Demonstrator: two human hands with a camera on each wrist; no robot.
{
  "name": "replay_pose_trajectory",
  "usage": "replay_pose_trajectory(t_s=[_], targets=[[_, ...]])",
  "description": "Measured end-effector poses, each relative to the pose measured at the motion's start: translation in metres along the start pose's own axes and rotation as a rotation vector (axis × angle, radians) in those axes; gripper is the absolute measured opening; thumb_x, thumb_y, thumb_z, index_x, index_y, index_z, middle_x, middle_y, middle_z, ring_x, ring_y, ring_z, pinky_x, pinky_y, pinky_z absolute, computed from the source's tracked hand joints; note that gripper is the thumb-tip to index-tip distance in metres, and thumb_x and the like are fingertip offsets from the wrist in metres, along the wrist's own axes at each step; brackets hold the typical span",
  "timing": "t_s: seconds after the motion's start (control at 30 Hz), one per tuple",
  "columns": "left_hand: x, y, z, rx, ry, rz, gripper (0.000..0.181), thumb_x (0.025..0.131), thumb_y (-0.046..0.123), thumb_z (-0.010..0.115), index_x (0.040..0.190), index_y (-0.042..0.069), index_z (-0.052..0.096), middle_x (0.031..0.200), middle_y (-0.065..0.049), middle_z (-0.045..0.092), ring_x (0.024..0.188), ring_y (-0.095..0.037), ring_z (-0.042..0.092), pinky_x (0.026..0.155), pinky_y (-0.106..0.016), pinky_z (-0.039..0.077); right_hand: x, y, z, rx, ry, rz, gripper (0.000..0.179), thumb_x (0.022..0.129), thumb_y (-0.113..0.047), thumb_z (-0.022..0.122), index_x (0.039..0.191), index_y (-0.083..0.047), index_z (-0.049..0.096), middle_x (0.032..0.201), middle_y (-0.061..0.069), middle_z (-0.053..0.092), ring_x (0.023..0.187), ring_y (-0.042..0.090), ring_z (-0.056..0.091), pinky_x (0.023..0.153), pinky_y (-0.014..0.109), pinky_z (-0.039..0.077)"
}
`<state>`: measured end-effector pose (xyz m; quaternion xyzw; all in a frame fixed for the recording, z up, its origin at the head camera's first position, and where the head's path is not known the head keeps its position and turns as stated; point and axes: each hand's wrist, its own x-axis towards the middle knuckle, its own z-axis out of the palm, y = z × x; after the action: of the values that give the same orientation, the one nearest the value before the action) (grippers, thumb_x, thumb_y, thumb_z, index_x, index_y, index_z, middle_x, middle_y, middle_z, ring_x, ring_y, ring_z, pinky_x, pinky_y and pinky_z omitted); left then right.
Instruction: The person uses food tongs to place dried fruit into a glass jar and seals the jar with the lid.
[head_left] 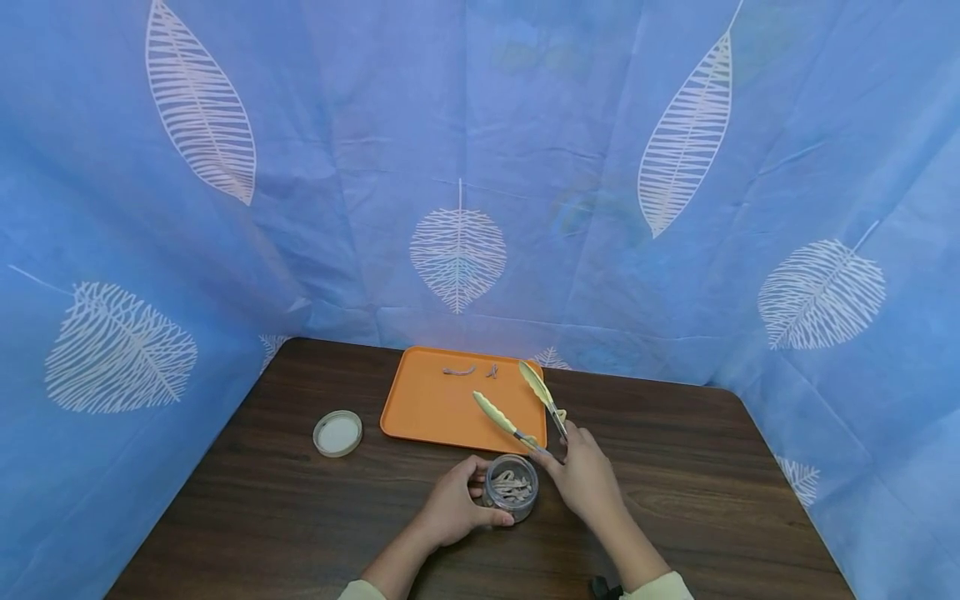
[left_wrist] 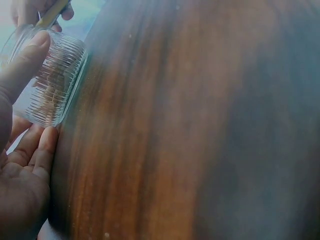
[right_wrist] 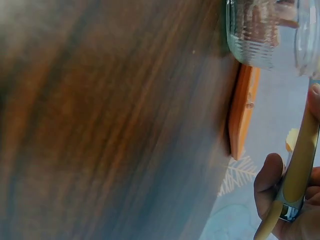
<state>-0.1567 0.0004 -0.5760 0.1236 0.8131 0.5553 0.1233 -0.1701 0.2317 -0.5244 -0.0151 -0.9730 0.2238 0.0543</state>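
My left hand point(head_left: 452, 504) holds a clear ribbed jar point(left_wrist: 67, 55) standing on the table, thumb on the near side and fingers round the far side. The jar is uncovered, and several pale, thin, twisted pieces point(head_left: 512, 486) lie inside. With my right hand point(head_left: 588, 479) I grip a pair of tongs point(right_wrist: 298, 170), whose yellow tips are spread apart above the tray's right part. No piece shows between the tips. On the orange tray point(head_left: 431, 408) lie two small pieces, one long curved piece point(head_left: 459, 372) and one short piece point(head_left: 492, 371).
A round pale lid point(head_left: 337, 434) lies on the dark wooden table point(head_left: 247, 508), left of the tray. Behind the table hangs a blue curtain point(head_left: 322, 167) with white leaf prints. Near the right sleeve, a small black object point(head_left: 602, 588) shows at the bottom edge.
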Motion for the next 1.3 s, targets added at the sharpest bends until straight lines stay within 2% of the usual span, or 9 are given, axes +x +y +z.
replay_pose_trajectory(t_s=[0.1, 0.23, 0.47, 0.6, 0.7, 0.83, 0.97, 1.17, 1.3], targets=[[0.000, -0.001, 0.000, -0.006, -0.006, -0.011, 0.071, 0.073, 0.028, 0.103, 0.132, 0.014, 0.067, 0.127, -0.006, 0.071, 0.112, -0.020, 0.070, 0.097, -0.039, 0.064, 0.008, 0.001, 0.005, -0.025, 0.002, 0.000, 0.085, 0.100, -0.048, 0.078, 0.153, 0.012, 0.050, 0.127, 0.021, 0.070, 0.098, 0.030, 0.074, 0.081, 0.049, 0.063], [0.001, -0.003, 0.000, -0.009, -0.010, -0.009, 0.071, 0.073, 0.028, 0.103, 0.132, 0.015, 0.067, 0.128, -0.007, 0.070, 0.113, -0.022, 0.070, 0.097, -0.043, 0.064, 0.018, 0.002, 0.010, -0.061, -0.005, -0.012, 0.086, 0.099, -0.049, 0.078, 0.151, 0.014, 0.051, 0.121, 0.020, 0.071, 0.093, 0.028, 0.072, 0.077, 0.047, 0.062], [0.002, -0.002, -0.001, 0.003, -0.005, -0.004, 0.071, 0.073, 0.029, 0.104, 0.132, 0.015, 0.067, 0.127, -0.005, 0.072, 0.113, -0.020, 0.070, 0.097, -0.037, 0.063, 0.029, 0.001, 0.014, -0.079, -0.019, -0.006, 0.080, 0.098, -0.048, 0.079, 0.146, 0.011, 0.057, 0.107, 0.014, 0.070, 0.084, 0.024, 0.067, 0.071, 0.044, 0.058], [0.001, -0.001, -0.001, 0.004, -0.005, -0.004, 0.071, 0.073, 0.028, 0.104, 0.133, 0.015, 0.067, 0.127, -0.005, 0.072, 0.113, -0.019, 0.070, 0.097, -0.037, 0.063, 0.036, -0.001, 0.018, -0.102, -0.029, -0.006, 0.077, 0.098, -0.049, 0.079, 0.144, 0.010, 0.060, 0.104, 0.014, 0.070, 0.084, 0.025, 0.068, 0.072, 0.045, 0.060], [0.001, -0.001, -0.001, -0.003, -0.007, -0.005, 0.071, 0.073, 0.028, 0.104, 0.133, 0.015, 0.067, 0.127, -0.005, 0.071, 0.114, -0.020, 0.070, 0.098, -0.038, 0.063, 0.041, -0.004, 0.018, -0.135, -0.040, -0.006, 0.077, 0.100, -0.050, 0.076, 0.145, 0.010, 0.060, 0.113, 0.020, 0.073, 0.096, 0.032, 0.074, 0.082, 0.049, 0.064], [0.001, -0.003, 0.000, -0.011, -0.007, -0.002, 0.070, 0.073, 0.027, 0.104, 0.131, 0.015, 0.068, 0.126, -0.005, 0.071, 0.113, -0.020, 0.070, 0.098, -0.038, 0.064, 0.046, -0.007, 0.018, -0.165, -0.073, 0.008, 0.076, 0.103, -0.049, 0.074, 0.147, 0.011, 0.058, 0.128, 0.027, 0.072, 0.114, 0.042, 0.073, 0.095, 0.055, 0.063], [0.001, -0.004, 0.000, -0.016, -0.004, 0.000, 0.070, 0.072, 0.026, 0.104, 0.130, 0.015, 0.068, 0.125, -0.006, 0.071, 0.113, -0.021, 0.071, 0.097, -0.038, 0.064, 0.050, -0.009, 0.018, -0.160, -0.100, 0.005, 0.070, 0.104, -0.046, 0.073, 0.145, 0.010, 0.061, 0.123, 0.026, 0.074, 0.108, 0.042, 0.074, 0.090, 0.055, 0.064], [0.001, -0.003, 0.000, -0.022, -0.010, -0.006, 0.070, 0.072, 0.026, 0.104, 0.131, 0.015, 0.068, 0.127, -0.006, 0.071, 0.113, -0.021, 0.071, 0.098, -0.039, 0.064, 0.057, -0.008, 0.022, -0.170, -0.086, -0.001, 0.062, 0.104, -0.044, 0.073, 0.139, 0.007, 0.067, 0.114, 0.023, 0.076, 0.101, 0.040, 0.076, 0.084, 0.053, 0.065], [0.001, -0.002, -0.001, -0.027, -0.013, -0.010, 0.070, 0.072, 0.025, 0.104, 0.131, 0.015, 0.068, 0.127, -0.006, 0.071, 0.113, -0.022, 0.071, 0.098, -0.040, 0.064, 0.062, -0.009, 0.024, -0.168, -0.088, 0.023, 0.056, 0.104, -0.043, 0.073, 0.133, 0.005, 0.071, 0.103, 0.018, 0.078, 0.087, 0.032, 0.075, 0.071, 0.047, 0.061]])
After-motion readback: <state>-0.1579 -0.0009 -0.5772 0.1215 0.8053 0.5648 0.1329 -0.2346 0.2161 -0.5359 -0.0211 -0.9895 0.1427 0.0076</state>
